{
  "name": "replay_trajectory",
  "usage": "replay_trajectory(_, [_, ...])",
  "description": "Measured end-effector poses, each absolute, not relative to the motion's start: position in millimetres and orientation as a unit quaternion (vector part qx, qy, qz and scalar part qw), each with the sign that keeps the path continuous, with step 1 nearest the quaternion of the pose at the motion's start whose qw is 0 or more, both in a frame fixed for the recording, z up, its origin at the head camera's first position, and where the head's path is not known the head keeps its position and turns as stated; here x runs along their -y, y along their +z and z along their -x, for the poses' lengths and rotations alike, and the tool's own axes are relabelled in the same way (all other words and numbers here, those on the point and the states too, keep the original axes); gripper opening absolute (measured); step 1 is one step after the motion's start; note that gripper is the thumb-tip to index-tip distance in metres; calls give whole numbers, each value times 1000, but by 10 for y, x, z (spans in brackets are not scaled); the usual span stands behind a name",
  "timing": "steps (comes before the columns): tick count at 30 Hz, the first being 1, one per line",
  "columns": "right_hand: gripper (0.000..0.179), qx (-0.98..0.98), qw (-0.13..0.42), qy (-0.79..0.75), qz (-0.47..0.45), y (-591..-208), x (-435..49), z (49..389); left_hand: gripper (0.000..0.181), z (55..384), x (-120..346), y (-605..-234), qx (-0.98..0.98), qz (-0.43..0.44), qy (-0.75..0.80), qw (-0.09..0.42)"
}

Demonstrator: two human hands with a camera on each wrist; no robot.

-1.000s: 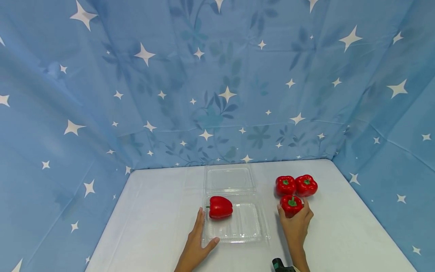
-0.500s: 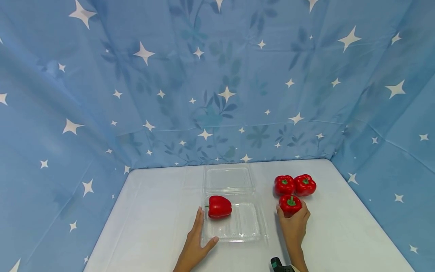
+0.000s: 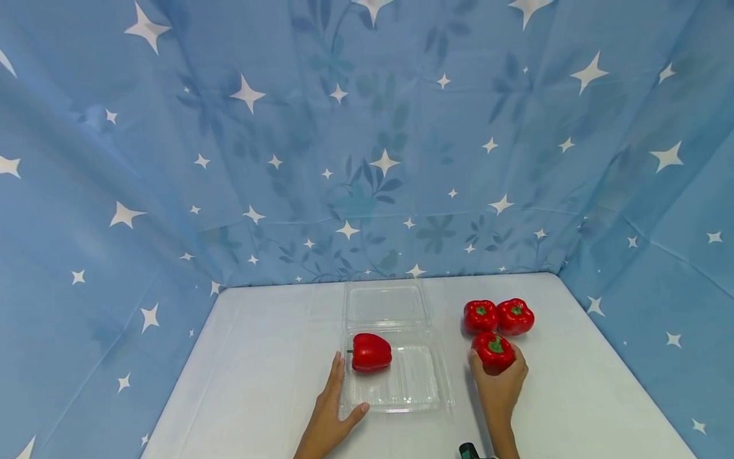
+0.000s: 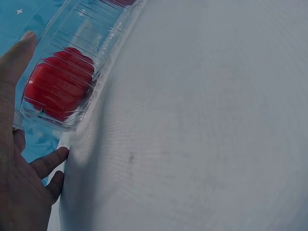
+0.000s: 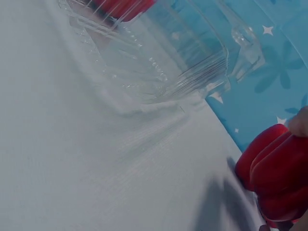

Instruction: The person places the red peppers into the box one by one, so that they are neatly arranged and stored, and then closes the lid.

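Between the left and right edges of the surface (image 3: 258, 370), four red peppers (image 3: 372, 352), one clear container (image 3: 415, 376) and two hands (image 3: 328, 411) are counted.

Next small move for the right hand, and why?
Probably lift the gripped pepper toward the clear container: the right hand holds it, and the container stands open, with bare floor right of the pepper lying inside.

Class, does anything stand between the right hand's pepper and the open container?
Nothing visible does: only white tablecloth lies between the red bell pepper in the right hand and the clear plastic container.
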State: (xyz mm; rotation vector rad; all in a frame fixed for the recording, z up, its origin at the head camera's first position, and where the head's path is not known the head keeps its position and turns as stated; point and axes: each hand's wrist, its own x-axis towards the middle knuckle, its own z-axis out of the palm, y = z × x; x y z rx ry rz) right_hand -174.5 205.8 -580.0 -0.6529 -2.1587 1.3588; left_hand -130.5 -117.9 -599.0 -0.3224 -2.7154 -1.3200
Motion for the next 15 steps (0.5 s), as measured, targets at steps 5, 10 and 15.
replay_trajectory(5, [90,770,265,529,238,-5743,-2049,1708,96,1313,1163,-5961,894,98,-435,42])
replay_trajectory(10, [90,764,269,542,224,-5674,-2044,1684,96,1319,1167,-5967,895,105,-430,52])
replay_trajectory(15, [91,765,272,550,198,-5623,-2033,1666,96,1314,1168,-5985,896,108,-428,53])
